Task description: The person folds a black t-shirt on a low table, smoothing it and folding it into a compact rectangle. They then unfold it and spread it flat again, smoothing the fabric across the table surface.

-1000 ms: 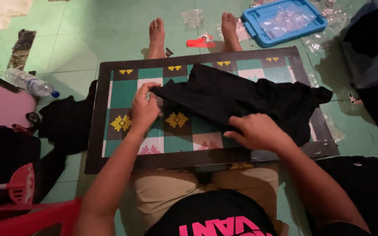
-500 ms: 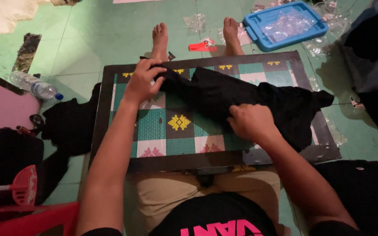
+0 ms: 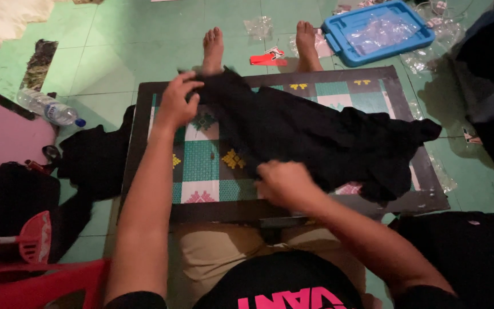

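The left hand pinches the far-left corner of the black garment, which stretches rightward across the patterned worktop — its near edge under the right hand, fingers curled, grip unclear.

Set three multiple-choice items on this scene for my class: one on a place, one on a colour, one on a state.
1. Where does the plastic bottle lie?
A. on the floor left of the board
B. in the blue tray
C. on the garment

2. What colour is the tray beyond the feet?
A. red
B. blue
C. yellow

3. How is the black garment lying?
A. folded into a neat square
B. hung up
C. spread loosely over the patterned board

Answers: 1 A, it rests on green tiles at far left. 2 B, its rim is blue. 3 C, the left hand has a grip on its top edge and the right hand is at its lower edge.
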